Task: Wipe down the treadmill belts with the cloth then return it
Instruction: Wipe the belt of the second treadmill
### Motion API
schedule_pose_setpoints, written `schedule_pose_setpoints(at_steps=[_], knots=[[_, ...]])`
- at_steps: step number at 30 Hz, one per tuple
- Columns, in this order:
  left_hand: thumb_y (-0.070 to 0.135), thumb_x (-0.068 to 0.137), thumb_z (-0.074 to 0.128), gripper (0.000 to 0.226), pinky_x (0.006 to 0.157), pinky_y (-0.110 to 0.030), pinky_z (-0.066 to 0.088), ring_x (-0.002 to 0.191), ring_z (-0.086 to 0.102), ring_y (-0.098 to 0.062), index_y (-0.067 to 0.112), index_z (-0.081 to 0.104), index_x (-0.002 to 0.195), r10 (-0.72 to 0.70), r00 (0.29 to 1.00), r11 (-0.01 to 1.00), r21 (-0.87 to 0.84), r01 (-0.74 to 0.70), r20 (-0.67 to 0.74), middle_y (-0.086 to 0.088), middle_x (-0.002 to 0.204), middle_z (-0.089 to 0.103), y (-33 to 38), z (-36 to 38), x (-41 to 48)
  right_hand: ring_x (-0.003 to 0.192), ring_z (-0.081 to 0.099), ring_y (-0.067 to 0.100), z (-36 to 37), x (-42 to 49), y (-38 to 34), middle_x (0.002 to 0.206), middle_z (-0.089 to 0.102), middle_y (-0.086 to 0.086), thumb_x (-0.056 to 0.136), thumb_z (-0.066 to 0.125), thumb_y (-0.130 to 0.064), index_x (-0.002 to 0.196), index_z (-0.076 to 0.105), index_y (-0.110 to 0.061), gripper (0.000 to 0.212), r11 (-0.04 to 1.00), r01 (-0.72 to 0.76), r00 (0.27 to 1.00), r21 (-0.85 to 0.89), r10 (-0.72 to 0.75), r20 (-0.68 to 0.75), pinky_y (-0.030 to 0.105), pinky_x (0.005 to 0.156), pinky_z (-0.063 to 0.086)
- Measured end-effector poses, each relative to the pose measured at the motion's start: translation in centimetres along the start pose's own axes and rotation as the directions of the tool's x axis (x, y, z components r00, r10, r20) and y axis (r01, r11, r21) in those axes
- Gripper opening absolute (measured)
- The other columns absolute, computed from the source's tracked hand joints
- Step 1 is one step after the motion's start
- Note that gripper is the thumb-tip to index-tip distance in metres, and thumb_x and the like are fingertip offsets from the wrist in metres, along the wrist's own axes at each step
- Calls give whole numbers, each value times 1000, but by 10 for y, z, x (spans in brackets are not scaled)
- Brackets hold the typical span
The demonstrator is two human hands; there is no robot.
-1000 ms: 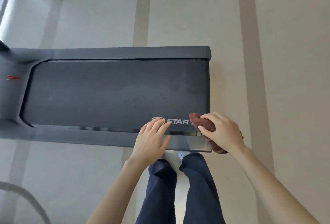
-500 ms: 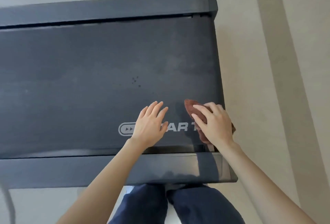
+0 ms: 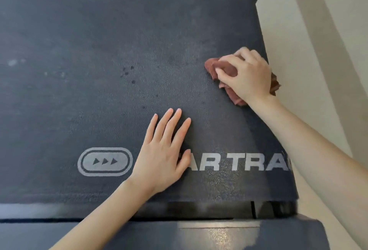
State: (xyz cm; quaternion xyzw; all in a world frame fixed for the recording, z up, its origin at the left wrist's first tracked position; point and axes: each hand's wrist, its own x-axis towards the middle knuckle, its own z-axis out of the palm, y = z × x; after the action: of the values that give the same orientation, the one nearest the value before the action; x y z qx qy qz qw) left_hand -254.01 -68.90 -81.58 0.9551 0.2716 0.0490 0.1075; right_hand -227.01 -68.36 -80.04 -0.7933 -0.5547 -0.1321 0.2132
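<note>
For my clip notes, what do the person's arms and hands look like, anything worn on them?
The left hand and right hand wear no gloves, rings, watch or bracelet. No sleeves show anywhere up to the frame's edge.

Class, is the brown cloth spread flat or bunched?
Bunched: the cloth lies crumpled on the belt, gripped by the right hand.

Matt grainy belt (image 3: 99, 50); soft cloth (image 3: 229, 70)

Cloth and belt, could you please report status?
Right hand grips cloth on belt, by its edge. Left hand flat on belt. Dark spots left of cloth.
</note>
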Motion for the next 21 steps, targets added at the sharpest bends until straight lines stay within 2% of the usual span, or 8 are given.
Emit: schedule_pose_setpoints(at_steps=[4,8,11,13,17,21], knots=[[42,88,34,61,115,-50,19,142,21,-28,12,39,141,5,1000,1000,0,-5,-17,-12,151,30,0,-1,-2,85,58,28,6,7,-8,91,63,4,84,58,-50,96,72,-24,33,999,-21,999,24,20,25,31,70,40],[44,90,31,60,116,-49,18,142,20,-18,15,39,141,17,1000,1000,3,-17,13,0,151,30,-18,-12,-3,76,56,25,-38,-82,-29,84,60,2,80,64,-45,85,72,-21,26,995,6,999,96,-9,36,33,75,40],[45,91,28,59,116,-47,16,143,17,-15,18,34,144,42,999,998,49,-43,27,6,152,26,-47,-16,-11,76,52,24,-66,-167,-49,86,57,-1,81,64,-44,83,67,-25,19,987,111,992,119,-118,48,37,72,41],[43,92,27,58,116,-46,14,144,15,-15,17,32,145,43,999,998,34,-43,23,6,153,24,-52,-14,-17,76,52,23,-69,-183,-52,87,58,-2,82,64,-42,83,67,-26,16,971,191,979,145,-200,49,37,70,42],[40,91,29,58,117,-44,11,144,15,-14,16,35,143,-1,1000,1000,-11,0,-17,6,152,25,-43,-12,-18,73,55,21,-42,-117,-51,81,59,-2,81,65,-41,80,70,-26,15,943,274,959,188,-282,13,34,63,44],[40,91,29,57,117,-42,13,143,17,-13,17,37,142,-6,999,1000,-17,5,-54,6,151,28,-44,-11,-19,80,57,24,9,-20,-56,87,60,0,84,57,-48,89,71,-28,24,983,165,985,81,-168,37,33,65,45]])
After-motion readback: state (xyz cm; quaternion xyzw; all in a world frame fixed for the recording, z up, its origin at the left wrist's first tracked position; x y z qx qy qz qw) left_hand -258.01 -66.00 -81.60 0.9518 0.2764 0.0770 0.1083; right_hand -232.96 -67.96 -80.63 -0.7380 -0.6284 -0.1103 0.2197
